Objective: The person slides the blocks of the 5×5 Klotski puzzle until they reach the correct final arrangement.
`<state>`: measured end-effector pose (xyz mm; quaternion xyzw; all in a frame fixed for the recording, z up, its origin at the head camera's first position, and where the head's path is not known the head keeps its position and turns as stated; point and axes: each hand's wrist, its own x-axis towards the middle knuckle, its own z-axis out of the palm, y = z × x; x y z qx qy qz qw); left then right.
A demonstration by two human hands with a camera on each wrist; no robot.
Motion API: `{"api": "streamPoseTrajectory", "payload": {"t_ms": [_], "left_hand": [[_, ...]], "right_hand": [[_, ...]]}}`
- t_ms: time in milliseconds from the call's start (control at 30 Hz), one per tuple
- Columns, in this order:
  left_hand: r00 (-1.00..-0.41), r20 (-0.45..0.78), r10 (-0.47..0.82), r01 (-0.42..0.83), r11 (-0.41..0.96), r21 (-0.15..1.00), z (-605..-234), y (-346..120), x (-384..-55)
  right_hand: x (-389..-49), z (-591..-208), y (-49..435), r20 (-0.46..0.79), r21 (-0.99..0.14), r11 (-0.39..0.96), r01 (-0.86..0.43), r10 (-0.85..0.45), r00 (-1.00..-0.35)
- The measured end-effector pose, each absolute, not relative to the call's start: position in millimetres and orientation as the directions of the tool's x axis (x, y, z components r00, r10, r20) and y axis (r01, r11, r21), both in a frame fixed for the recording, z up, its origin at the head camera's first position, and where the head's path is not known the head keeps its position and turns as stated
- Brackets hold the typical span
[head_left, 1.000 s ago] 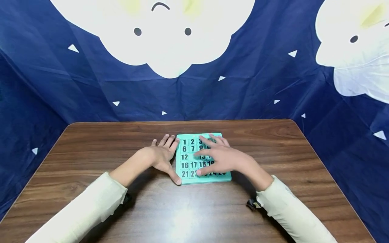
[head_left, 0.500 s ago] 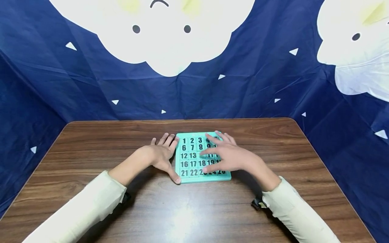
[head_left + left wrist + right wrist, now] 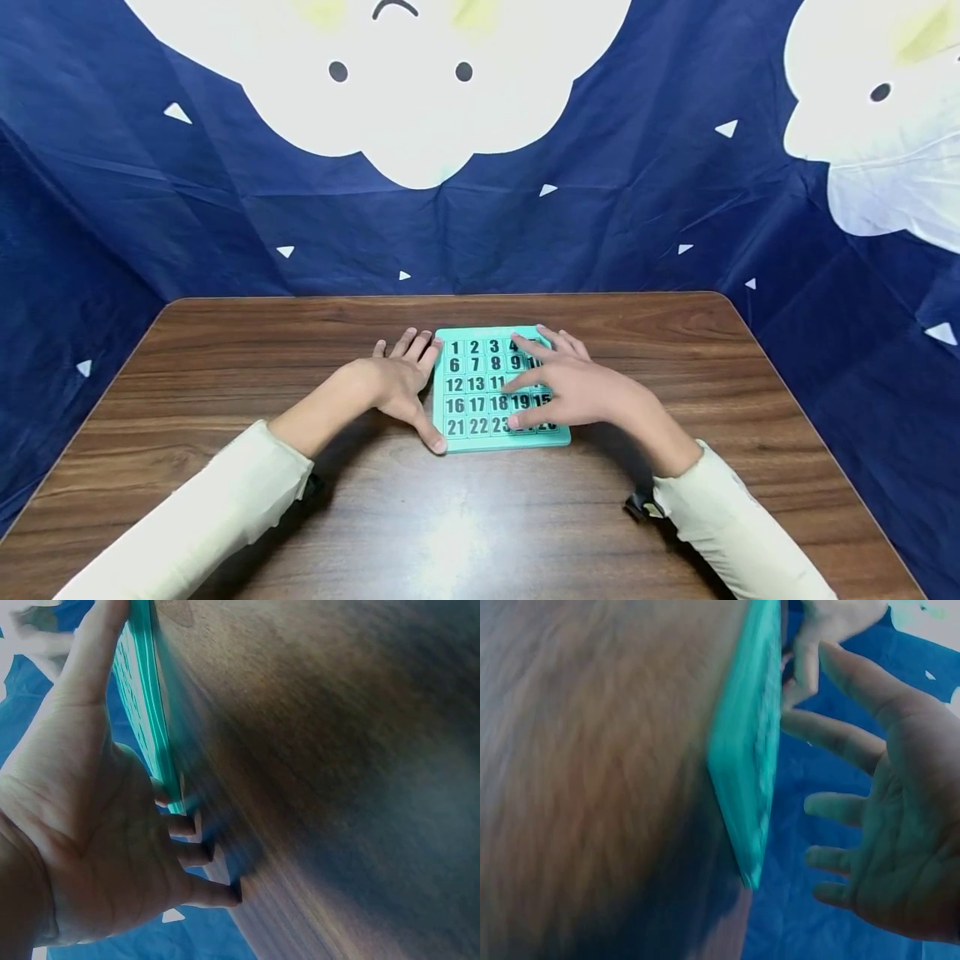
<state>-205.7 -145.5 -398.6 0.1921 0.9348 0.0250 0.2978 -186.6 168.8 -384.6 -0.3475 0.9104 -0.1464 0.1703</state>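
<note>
A turquoise sliding number puzzle [image 3: 467,392] lies flat on the table, its tiles bearing black numbers. My left hand [image 3: 397,387] spreads along its left side, thumb at the near left corner and fingers by the far left corner. Over the right half reaches my right hand [image 3: 581,390], fingers spread, with the index fingertip right at the third row beside the 11 tile [image 3: 497,383]. Several right-hand tiles are covered by this hand. From the right wrist, the puzzle [image 3: 742,750] appears edge-on, with the right hand's fingers [image 3: 836,808] extended above its face.
The brown wooden table [image 3: 262,517] carries a bright light reflection near its front. Behind and beside it hangs a dark blue cloth [image 3: 337,217] with white clouds and small white triangles. Cream sleeves [image 3: 210,508] cover both forearms.
My right hand has shifted right over the puzzle. The 13 tile has slid left beside 12, then the 11 tile left beside 13. My left hand has stayed in place.
</note>
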Motion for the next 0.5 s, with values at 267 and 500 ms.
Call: {"api": "streamPoseTrajectory", "payload": {"t_ms": [267,500], "left_hand": [[-0.749,-0.549,0.37,0.344,0.926,0.154,-399.5,-145.1,-206.9],[-0.749,-0.548,0.372,0.345,0.925,0.156,-399.2,-145.5,-207.1]], "right_hand": [[-190.4,-383.9,183.7,-0.197,-0.354,0.755,-0.552,-0.637,-0.745],[-186.8,-389.7,171.7,-0.185,-0.39,0.705,-0.592,-0.69,-0.7]]}}
